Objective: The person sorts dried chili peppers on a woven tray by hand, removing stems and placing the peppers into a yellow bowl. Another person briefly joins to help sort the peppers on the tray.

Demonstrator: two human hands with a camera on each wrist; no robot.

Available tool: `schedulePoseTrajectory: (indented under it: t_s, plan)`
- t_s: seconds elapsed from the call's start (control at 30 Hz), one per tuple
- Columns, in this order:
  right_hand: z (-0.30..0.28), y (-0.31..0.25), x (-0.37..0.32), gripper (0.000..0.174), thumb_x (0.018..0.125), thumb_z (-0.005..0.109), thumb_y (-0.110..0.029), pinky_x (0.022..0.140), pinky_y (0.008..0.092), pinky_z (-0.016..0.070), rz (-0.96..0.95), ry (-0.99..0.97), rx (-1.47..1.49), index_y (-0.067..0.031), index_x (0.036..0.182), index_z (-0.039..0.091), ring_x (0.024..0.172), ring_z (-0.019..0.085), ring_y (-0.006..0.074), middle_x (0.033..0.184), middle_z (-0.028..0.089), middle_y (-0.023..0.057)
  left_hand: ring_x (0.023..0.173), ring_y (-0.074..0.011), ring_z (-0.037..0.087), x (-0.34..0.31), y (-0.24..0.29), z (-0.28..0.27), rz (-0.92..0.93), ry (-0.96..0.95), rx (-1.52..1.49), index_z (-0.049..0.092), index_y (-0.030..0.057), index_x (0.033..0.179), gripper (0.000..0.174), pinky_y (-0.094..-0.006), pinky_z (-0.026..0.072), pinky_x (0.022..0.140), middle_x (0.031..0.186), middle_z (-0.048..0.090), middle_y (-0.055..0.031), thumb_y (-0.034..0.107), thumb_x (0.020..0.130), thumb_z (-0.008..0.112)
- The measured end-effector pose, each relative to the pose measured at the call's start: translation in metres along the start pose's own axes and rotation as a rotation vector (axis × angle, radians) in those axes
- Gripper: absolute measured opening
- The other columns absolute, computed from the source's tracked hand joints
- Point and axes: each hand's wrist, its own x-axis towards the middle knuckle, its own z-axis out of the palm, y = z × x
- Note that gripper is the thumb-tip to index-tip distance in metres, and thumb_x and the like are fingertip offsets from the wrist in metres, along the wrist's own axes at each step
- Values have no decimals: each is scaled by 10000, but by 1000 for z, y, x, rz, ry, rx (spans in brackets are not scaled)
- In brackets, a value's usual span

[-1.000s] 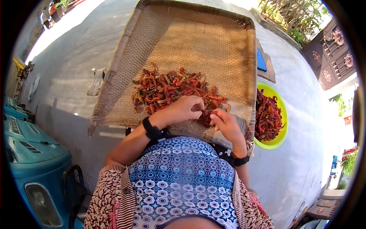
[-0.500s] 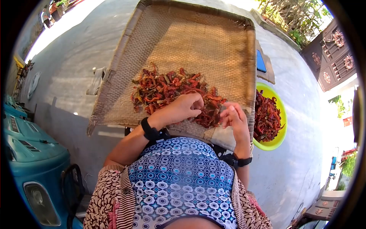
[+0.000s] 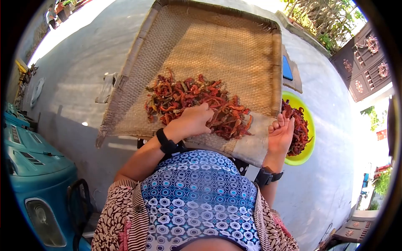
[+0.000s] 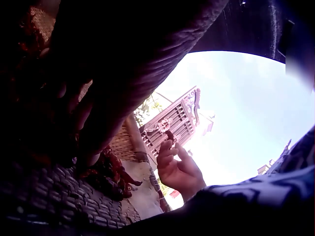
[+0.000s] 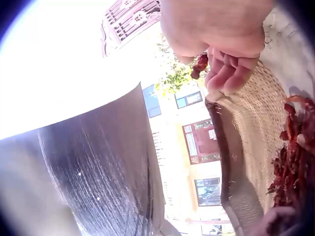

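Observation:
Dried red chilies lie in a loose heap on the near part of a woven tray. My left hand is bent down over the heap's near side, its fingertips among the chilies. It is dark in the left wrist view, and I cannot tell whether those fingers grip anything. Past the tray's right edge, my right hand is raised with curled fingers, close to a lime-green basin. In the right wrist view it pinches one dark red dried chili. More chilies fill the basin.
A blue phone-like slab lies on cardboard beyond the basin. At the lower left stand a teal vehicle and a dark chair frame. A pale cloth covers the tray's near right corner.
My right hand has left the heap and moved right, over the tray's edge towards the basin. The left hand has shifted slightly left, staying over the chilies.

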Motion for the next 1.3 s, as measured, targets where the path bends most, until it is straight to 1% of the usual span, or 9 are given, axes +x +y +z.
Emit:
schedulePoseTrajectory:
  t_s: [0.37, 0.5, 0.67, 0.77, 0.87, 0.97, 1.07, 1.17, 1.3]
  plan:
    - [59, 58, -17, 336, 918, 642, -196, 621, 265, 465, 75, -561, -1140, -38, 1209, 583, 701, 573, 105, 918, 630, 49, 867, -291, 627, 0, 4, -5, 77, 217, -111, 643, 88, 1043, 169, -402, 493, 733, 950, 641, -107, 185, 922, 578]
    - [63, 72, -16, 221, 861, 683, -139, 673, 313, 474, -305, -750, -1338, -30, 1053, 661, 705, 585, 187, 871, 640, 77, 842, -211, 624, 1, 7, -11, 30, 172, -365, 632, 67, 1095, 197, -342, 487, 720, 960, 654, -94, 184, 949, 571]
    - [53, 59, -12, 201, 904, 662, -187, 602, 260, 445, -64, -542, -1236, -16, 1010, 654, 632, 536, 110, 775, 609, 25, 801, -130, 573, -2, 14, -18, -1, 276, -683, 614, 27, 1124, 219, -288, 465, 688, 900, 630, -49, 170, 962, 577]
    - [51, 25, -13, 177, 947, 625, -210, 543, 211, 402, 6, -291, -999, -40, 985, 657, 560, 453, 48, 712, 528, -31, 759, -179, 575, -5, 5, -21, 10, 156, -362, 621, 35, 1043, 196, -336, 466, 676, 844, 594, -61, 165, 897, 637]
    - [18, 3, 1, 247, 991, 553, -256, 543, 225, 408, -220, -190, -512, -61, 1128, 615, 554, 381, 37, 694, 468, -47, 770, -236, 579, -17, 6, -28, -20, 1, -181, 595, 61, 916, 204, -381, 462, 674, 843, 567, -70, 174, 795, 714]
    - [-4, -12, 7, 320, 984, 562, -249, 586, 233, 415, -102, -154, 189, -53, 1237, 553, 605, 426, 58, 855, 537, -19, 799, -280, 591, -24, 6, -32, -50, -142, -27, 564, 85, 855, 215, -414, 464, 677, 886, 557, -73, 159, 745, 734]
    - [9, 6, -6, 331, 971, 581, -236, 583, 231, 414, -136, -94, -406, -44, 1239, 552, 619, 457, 65, 863, 564, -3, 808, -294, 596, -21, -11, -8, 14, -100, 153, 566, 96, 864, 201, -425, 468, 682, 918, 560, -86, 147, 751, 724]
    - [28, 31, -19, 220, 921, 618, -178, 611, 275, 451, 56, -408, -977, -63, 1108, 625, 678, 545, 110, 840, 592, 12, 814, -302, 597, -21, -13, -4, 25, -42, 149, 564, 93, 873, 179, -431, 468, 685, 941, 559, -94, 124, 767, 705]
    - [44, 54, -26, 182, 846, 661, -155, 673, 333, 469, -352, -579, -1660, -100, 1020, 664, 762, 584, 201, 826, 585, 36, 807, -303, 596, -19, -7, -14, -28, 143, 133, 562, 80, 888, 121, -423, 474, 692, 920, 553, -96, 107, 821, 660]
